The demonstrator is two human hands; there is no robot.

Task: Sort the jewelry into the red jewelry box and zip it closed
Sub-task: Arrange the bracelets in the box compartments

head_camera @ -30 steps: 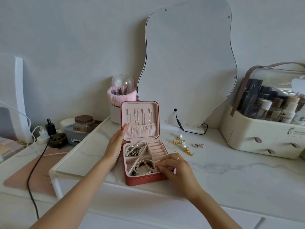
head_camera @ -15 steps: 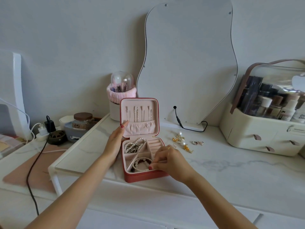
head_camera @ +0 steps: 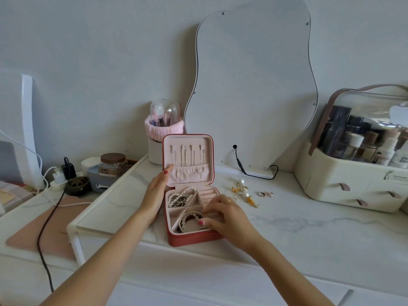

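The red jewelry box [head_camera: 192,237] stands open on the white marble top, its pink lid [head_camera: 187,160] upright with necklaces hanging inside. Pearl strands [head_camera: 180,196] fill the back left compartment and bracelets [head_camera: 189,218] lie in the front one. My left hand [head_camera: 155,193] rests flat against the box's left side, fingertip at the lid's edge. My right hand [head_camera: 223,217] hovers over the box's right front, fingers curled down onto the bracelets and the ring rolls. Gold pearl earrings [head_camera: 245,193] and two rings [head_camera: 265,194] lie on the marble right of the box.
A wavy mirror [head_camera: 254,91] leans on the wall behind, its black cable [head_camera: 242,168] trailing on the top. A cream cosmetics organiser [head_camera: 353,184] stands at the right. A brush holder [head_camera: 164,133], a jar [head_camera: 113,163] and chargers sit at the left.
My right hand has shifted slightly left inside the box, over the bracelet compartment. My left hand stays against the box's side. The view has moved a little closer.
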